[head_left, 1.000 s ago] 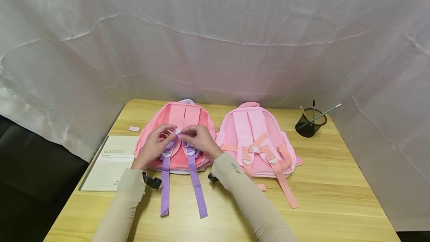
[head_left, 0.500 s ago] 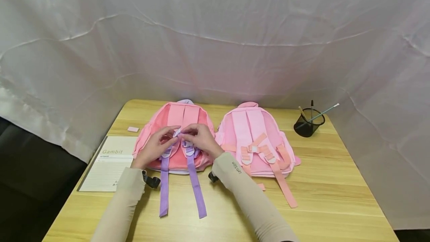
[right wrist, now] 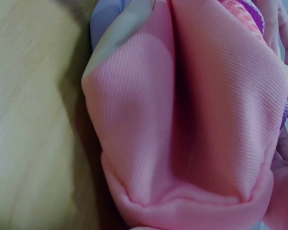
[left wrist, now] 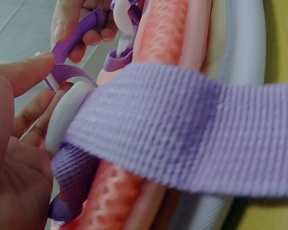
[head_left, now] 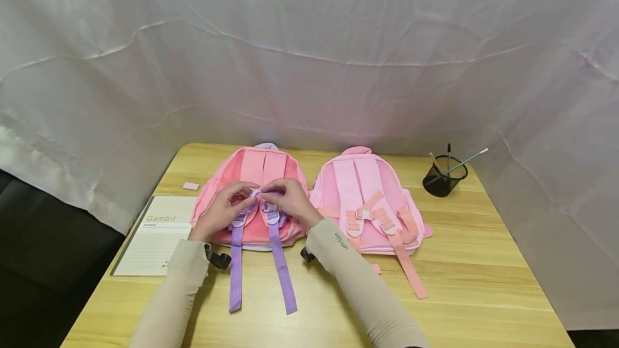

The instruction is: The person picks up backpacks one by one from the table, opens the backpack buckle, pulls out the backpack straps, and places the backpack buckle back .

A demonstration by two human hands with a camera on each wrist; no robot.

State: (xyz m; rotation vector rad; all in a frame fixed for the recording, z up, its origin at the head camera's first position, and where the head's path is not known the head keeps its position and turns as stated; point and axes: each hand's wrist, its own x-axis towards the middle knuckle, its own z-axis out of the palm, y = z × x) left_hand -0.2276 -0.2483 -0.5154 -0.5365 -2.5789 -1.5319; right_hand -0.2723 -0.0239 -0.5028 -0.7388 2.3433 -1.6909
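A coral-pink backpack point(head_left: 251, 164) lies straps-up at the left middle of the table. Over its back, my left hand point(head_left: 220, 214) pinches a small white buckle point(left wrist: 52, 80) threaded with purple webbing. My right hand point(head_left: 292, 203) pinches the end of that purple strap point(left wrist: 79, 36) close beside the buckle. Two long purple straps point(head_left: 282, 270) hang from white adjusters toward the front edge. In the right wrist view, the bag's pink side pocket point(right wrist: 129, 110) covers most of the frame, and my fingers show only at the right edge.
A light-pink backpack point(head_left: 345, 176) with orange straps and a white buckle lies to the right. At the far right stands a black mesh pen cup point(head_left: 442, 181) with pens. A notebook point(head_left: 157, 246) and a small pink-and-white block point(head_left: 191, 186) sit at the left.
The white buckle has turned and dipped slightly between my fingertips. Both hands stay in nearly the same place over the backpack, and the head view has shifted a little.
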